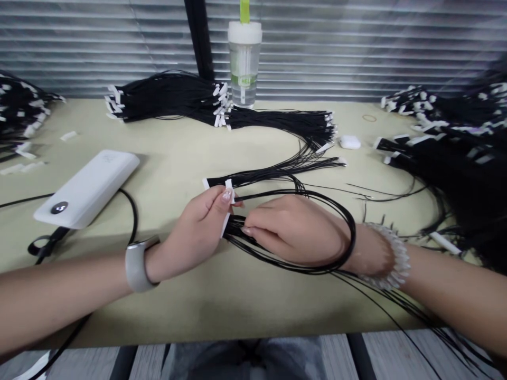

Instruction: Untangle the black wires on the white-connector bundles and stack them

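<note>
A bundle of thin black wires point(349, 227) with white connectors on it is between my hands, bent into a loop around my right wrist. My left hand point(194, 227) is closed, pinching a small white connector point(229, 191) between thumb and finger. Just below it, a wider white connector point(225, 226) sits against the same hand. My right hand point(295, 227) is curled around the wires close to that wider connector; its other fingers are hidden. Loose wire ends trail under my right forearm past the table's front edge. Behind my hands lies another wire bundle point(253, 175) with a white connector.
Stacked wire harnesses point(166, 97) lie along the back, with more piles at left point(18, 108) and right point(455, 174). A white power bank point(89, 187) with a black cable rests at left. A clear bottle point(244, 66) and a small white case point(350, 142) stand farther back.
</note>
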### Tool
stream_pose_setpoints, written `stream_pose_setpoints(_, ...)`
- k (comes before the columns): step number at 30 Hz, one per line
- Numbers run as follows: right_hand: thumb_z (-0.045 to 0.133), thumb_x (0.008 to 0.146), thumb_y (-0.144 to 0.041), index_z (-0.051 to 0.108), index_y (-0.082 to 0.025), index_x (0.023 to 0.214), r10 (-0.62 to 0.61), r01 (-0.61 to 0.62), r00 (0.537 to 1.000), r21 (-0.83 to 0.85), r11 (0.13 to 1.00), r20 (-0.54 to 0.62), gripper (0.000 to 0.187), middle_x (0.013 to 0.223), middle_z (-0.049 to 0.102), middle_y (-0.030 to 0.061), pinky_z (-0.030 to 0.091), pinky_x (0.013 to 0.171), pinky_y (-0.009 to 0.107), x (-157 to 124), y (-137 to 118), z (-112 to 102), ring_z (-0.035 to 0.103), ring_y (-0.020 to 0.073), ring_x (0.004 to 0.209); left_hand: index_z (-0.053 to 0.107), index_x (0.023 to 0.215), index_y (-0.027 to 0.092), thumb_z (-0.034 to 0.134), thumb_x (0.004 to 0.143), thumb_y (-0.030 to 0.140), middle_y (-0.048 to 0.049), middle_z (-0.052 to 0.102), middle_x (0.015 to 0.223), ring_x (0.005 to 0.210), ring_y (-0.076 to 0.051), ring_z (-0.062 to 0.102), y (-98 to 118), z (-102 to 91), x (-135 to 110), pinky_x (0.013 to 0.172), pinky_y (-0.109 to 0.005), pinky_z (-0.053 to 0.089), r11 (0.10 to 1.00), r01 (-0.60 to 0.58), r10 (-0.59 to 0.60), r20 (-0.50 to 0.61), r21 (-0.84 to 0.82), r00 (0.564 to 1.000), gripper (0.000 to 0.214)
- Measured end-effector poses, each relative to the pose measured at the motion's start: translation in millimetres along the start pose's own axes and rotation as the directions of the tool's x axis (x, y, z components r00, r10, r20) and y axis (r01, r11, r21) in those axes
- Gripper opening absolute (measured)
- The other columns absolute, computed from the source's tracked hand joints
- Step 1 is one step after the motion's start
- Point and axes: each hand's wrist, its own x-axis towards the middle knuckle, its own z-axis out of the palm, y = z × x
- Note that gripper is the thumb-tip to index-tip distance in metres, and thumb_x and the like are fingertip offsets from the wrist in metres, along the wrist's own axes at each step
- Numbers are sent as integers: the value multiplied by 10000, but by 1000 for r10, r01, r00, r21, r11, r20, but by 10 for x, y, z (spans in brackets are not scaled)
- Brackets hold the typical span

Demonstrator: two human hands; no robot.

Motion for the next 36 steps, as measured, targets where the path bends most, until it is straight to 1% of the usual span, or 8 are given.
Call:
stream_pose_setpoints(14, 490, 752, -206, 635, -130, 646, 164, -164, 986, -33, 986, -2, 195, 548, 557, -28, 299, 499, 179, -172, 552, -520, 376, 5, 463, 518, 744, 170, 326, 895, 401, -6, 536, 692, 626, -121, 467, -19, 9, 7, 572, -232, 375, 999, -34, 34, -12, 12, 999, 336)
stream_pose_setpoints(17, 563, 698, -210, 693, -74, 754, 492, -405, 812, 306, 862, -313, 196, 556, 612, 34, 347, 515, 216, -184, 746, -637, 492, 32, 477, 490, 714, 173, 324, 895, 396, -3, 511, 674, 615, -120, 452, -18, 6, 2, 570, -234, 373, 1000, -23, 23, 1, 1, 1000, 332)
stream_pose_setpoints(20, 552, 684, -194, 634, 1, 1009, 644, -185, 562, 679, 710, -520, 388, 885, 650, 147, 359, 575, 265, -162, 886, -687, 592, 113, 709, 492, 726, 177, 316, 898, 391, -7, 532, 701, 643, -123, 480, -7, 8, -2, 588, -235, 383, 1000, -27, 27, 20, -10, 999, 326)
stream_pose_setpoints(22, 494, 730, -225, 541, -12, 1150, 678, -61, 524, 772, 633, -515, 472, 1093, 575, 172, 347, 585, 274, -150, 930, -703, 572, 100, 770, 495, 735, 179, 316, 899, 384, -11, 555, 718, 677, -132, 511, 4, 10, -7, 601, -238, 394, 999, -46, 46, 17, 7, 999, 318)
stream_pose_setpoints(25, 475, 782, -247, 436, -126, 1272, 698, -34, 560, 829, 557, -446, 506, 1116, 575, 138, 302, 505, 237, -152, 853, -705, 460, -28, 549, 502, 762, 180, 315, 903, 368, -13, 578, 737, 696, -134, 537, 14, 11, -21, 613, -237, 407, 995, -88, 87, 19, 44, 996, 300)
stream_pose_setpoints(28, 501, 805, -309, 309, -203, 1348, 564, -109, 688, 702, 704, -458, 586, 894, 651, 61, 264, 432, 176, -163, 609, -661, 377, -32, 417, 508, 780, 179, 315, 906, 346, -6, 573, 722, 654, -122, 519, 18, 6, -42, 597, -231, 400, 989, -133, 130, 40, 69, 991, 285)
stream_pose_setpoints(32, 510, 817, -328, 603, -143, 835, 324, -211, 874, 317, 924, -362, 209, 616, 592, -12, 317, 436, 154, -177, 285, -581, 452, 18, 470, 493, 764, 178, 312, 909, 327, 0, 545, 702, 616, -111, 473, 32, -4, -61, 574, -223, 379, 984, -158, 155, 48, 77, 987, 276)
stream_pose_setpoints(36, 516, 814, -279, 620, -169, 702, 92, -80, 954, 52, 995, -286, 189, 633, 593, -16, 346, 513, 202, -194, 182, -523, 473, 50, 540, 475, 741, 175, 305, 912, 323, 2, 514, 686, 613, -108, 456, 53, -3, -53, 569, -219, 372, 986, -155, 152, 54, 65, 987, 282)
